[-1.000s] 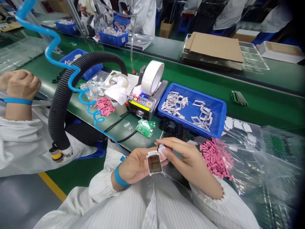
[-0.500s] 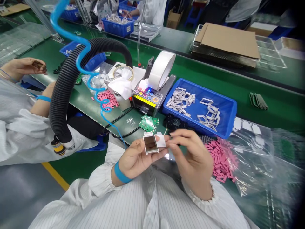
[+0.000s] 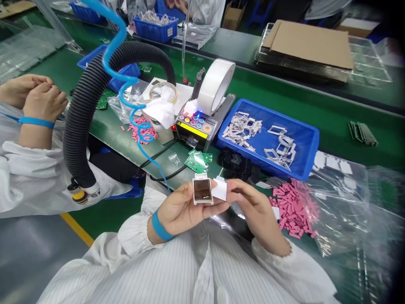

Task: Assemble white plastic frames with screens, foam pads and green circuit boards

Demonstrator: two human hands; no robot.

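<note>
My left hand is closed round a small white-framed screen module, its dark face turned up. Just right of it, my right hand pinches a piece of white tape that touches the module's right edge. Both hands hover over my lap at the near edge of the green bench. A blue wrist strap circles my left wrist.
A tape dispenser with a white roll stands ahead, beside a blue tray of white frames. Pink pads, green circuit boards and plastic bags lie near. A black corrugated hose arches left. A co-worker's hands work at far left.
My left hand turned the module face up and raised it a little. My right hand drew the white tape against the module's right edge. The co-worker's hands came together.
</note>
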